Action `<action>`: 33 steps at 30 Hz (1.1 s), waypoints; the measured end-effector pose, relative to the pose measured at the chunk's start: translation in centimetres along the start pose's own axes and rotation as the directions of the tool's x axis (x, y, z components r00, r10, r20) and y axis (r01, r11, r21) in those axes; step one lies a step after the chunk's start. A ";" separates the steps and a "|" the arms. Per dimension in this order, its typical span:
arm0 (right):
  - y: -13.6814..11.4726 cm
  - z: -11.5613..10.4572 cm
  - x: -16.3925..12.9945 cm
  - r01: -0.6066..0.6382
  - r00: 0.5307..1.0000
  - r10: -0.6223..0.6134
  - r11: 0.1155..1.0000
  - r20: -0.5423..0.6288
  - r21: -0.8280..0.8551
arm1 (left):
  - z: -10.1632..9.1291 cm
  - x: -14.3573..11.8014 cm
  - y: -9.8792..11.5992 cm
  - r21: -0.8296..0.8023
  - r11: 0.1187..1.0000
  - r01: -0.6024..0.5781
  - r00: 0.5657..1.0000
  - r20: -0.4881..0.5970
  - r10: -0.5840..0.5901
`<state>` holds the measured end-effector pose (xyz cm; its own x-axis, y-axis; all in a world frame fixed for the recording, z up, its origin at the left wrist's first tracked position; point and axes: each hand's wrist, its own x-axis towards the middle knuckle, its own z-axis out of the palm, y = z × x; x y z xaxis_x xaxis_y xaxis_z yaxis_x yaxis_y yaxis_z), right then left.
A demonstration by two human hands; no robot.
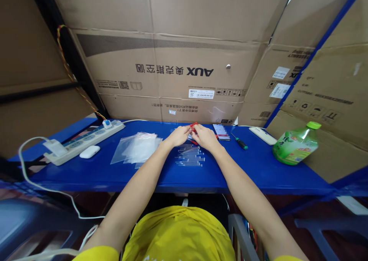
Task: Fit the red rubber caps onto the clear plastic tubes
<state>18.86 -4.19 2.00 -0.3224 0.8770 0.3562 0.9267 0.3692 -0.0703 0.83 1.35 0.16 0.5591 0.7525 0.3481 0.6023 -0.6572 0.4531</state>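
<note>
My left hand [181,135] and my right hand [205,137] meet at the back middle of the blue table, fingers closed together. A small red piece [194,125] shows between the fingertips, its kind too small to make out. More red bits peek out beneath and beside my right hand. Just in front of the hands lie several thin clear plastic tubes [189,157] in a loose row, pointing sideways. To the left of my left hand, clear zip bags [139,147] are spread in a flat, overlapping stack.
A phone [221,131] and a screwdriver [241,143] lie right of my hands. Farther right are a pale slab-like device [262,135] and a green bottle [297,144]. On the left stand a power strip [89,138] and a white earbud case [89,152]. Cardboard [172,50] walls the back.
</note>
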 end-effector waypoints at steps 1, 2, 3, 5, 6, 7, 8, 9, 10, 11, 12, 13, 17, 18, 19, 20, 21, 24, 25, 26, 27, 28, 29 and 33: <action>-0.2 0.0 0.1 -0.010 1.000 0.010 1.000 -0.005 -0.007 | 0.0 0.1 -0.1 0.001 1.000 -0.004 1.000 0.000 0.004; -0.4 0.1 0.1 -0.022 1.000 0.022 1.000 -0.012 -0.013 | 0.0 0.1 -0.2 0.004 1.000 -0.010 1.000 -0.001 0.010; -0.6 0.2 0.2 -0.032 0.999 0.032 0.999 -0.019 -0.016 | -0.1 0.2 -0.2 0.006 1.000 -0.017 1.000 -0.003 0.017; -0.7 0.2 0.3 -0.046 0.999 0.046 0.999 -0.028 -0.016 | -0.1 0.3 -0.3 0.007 0.999 -0.041 0.999 -0.009 0.041; -0.8 0.3 0.3 -0.051 0.998 0.051 0.999 -0.028 -0.015 | -0.1 0.3 -0.3 0.005 0.998 -0.055 0.998 -0.012 0.055; -0.8 0.3 0.3 -0.055 0.998 0.055 0.998 -0.025 -0.016 | -0.1 0.4 -0.2 0.003 0.998 -0.068 0.998 -0.012 0.068; -0.8 0.3 0.4 -0.059 0.998 0.058 0.998 -0.023 -0.017 | -0.1 0.4 -0.2 0.003 0.997 -0.076 0.997 -0.010 0.076; -0.7 0.4 0.4 -0.061 0.998 0.061 0.998 -0.021 -0.017 | -0.1 0.4 -0.2 0.004 0.997 -0.080 0.997 -0.007 0.080; -0.7 0.4 0.4 -0.062 0.998 0.062 0.998 -0.021 -0.016 | -0.1 0.4 -0.1 0.005 0.997 -0.080 0.997 -0.004 0.080; -0.7 0.5 0.5 -0.062 0.998 0.062 0.998 -0.021 -0.013 | -0.1 0.4 0.0 0.006 0.997 -0.075 0.997 0.000 0.075; -0.7 0.5 0.5 -0.059 0.998 0.058 0.998 -0.021 -0.008 | -0.1 0.4 0.0 0.008 0.998 -0.068 0.998 0.001 0.068; -0.7 0.6 0.5 -0.056 0.998 0.056 0.998 -0.020 -0.002 | -0.2 0.4 0.1 0.010 0.998 -0.062 0.998 0.002 0.061; -0.1 1.1 0.7 -0.050 0.998 0.051 0.998 -0.030 0.048 | -0.4 0.4 0.2 0.004 0.999 -0.045 0.999 0.004 0.045; 0.2 1.2 0.7 -0.042 0.998 0.044 0.996 -0.034 0.077 | -0.5 0.4 0.2 -0.005 0.999 -0.042 0.999 0.001 0.042; 0.5 1.3 0.8 -0.023 0.999 0.027 0.993 -0.035 0.118 | -0.7 0.3 0.1 -0.020 0.999 -0.042 0.999 -0.001 0.042; 0.9 1.4 0.8 0.008 0.999 -0.002 0.985 -0.034 0.171 | -0.9 0.2 0.1 -0.041 0.998 -0.048 0.999 -0.002 0.048; 1.3 1.4 0.9 0.046 0.999 -0.039 0.972 -0.034 0.232 | -1.1 0.2 0.1 -0.068 0.996 -0.060 0.998 -0.001 0.061; 2.3 1.0 0.9 0.112 0.994 -0.102 0.917 -0.045 0.383 | -1.5 -0.1 0.3 -0.165 0.980 -0.109 0.994 0.009 0.112; 2.4 0.8 0.9 0.103 0.995 -0.090 0.907 -0.052 0.409 | -1.6 -0.1 0.4 -0.197 0.974 -0.114 0.993 0.007 0.118; 2.5 0.6 0.8 0.087 0.996 -0.067 0.900 -0.060 0.426 | -1.5 -0.1 0.6 -0.227 0.967 -0.112 0.993 -0.002 0.115; 2.4 0.4 0.8 0.068 0.997 -0.041 0.897 -0.070 0.437 | -1.4 -0.1 0.7 -0.256 0.961 -0.104 0.995 -0.014 0.104; 2.2 0.2 0.7 0.051 0.997 -0.017 0.895 -0.082 0.442 | -1.3 0.0 0.9 -0.286 0.954 -0.091 0.996 -0.029 0.086; 2.0 0.1 0.7 0.036 0.996 0.006 0.896 -0.093 0.442 | -1.0 0.0 1.0 -0.314 0.946 -0.075 0.997 -0.044 0.064; 1.3 0.5 0.8 -0.048 0.985 0.108 0.922 -0.135 0.385 | 0.4 0.5 1.3 -0.428 0.904 -0.005 0.996 -0.084 -0.034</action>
<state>19.69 -2.88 1.67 -0.1918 0.8620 0.4692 0.7954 0.4165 -0.4403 2.11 0.87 0.55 0.4883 0.7755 0.4002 0.2973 -0.5790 0.7592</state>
